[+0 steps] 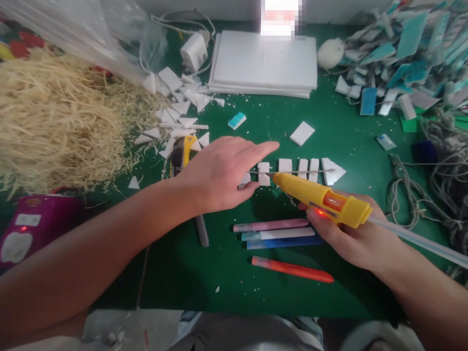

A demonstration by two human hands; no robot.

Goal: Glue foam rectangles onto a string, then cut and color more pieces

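Observation:
My right hand point(351, 239) is closed round a yellow hot glue gun point(314, 190) with its red light lit and a clear glue stick point(420, 240) out of its back. The gun's nozzle is at a small white foam block point(263, 179) with a thin string point(294, 171) across it. The string also runs over more white foam blocks point(285, 165) and a pointed foam piece point(332, 172) at the right end. My left hand point(223, 170) lies palm down over the string's left part, index finger stretched out and thumb apart, beside a foam block point(244, 181) that it partly covers.
Pens point(292, 269) lie in front of the blocks. A yellow tape measure point(189, 146) is partly behind my left hand. Foam scraps point(170, 117) and straw point(58, 117) are left, foam sheets point(263, 63) at the back, tangled string point(405, 195) and blue-white pieces point(413, 73) right.

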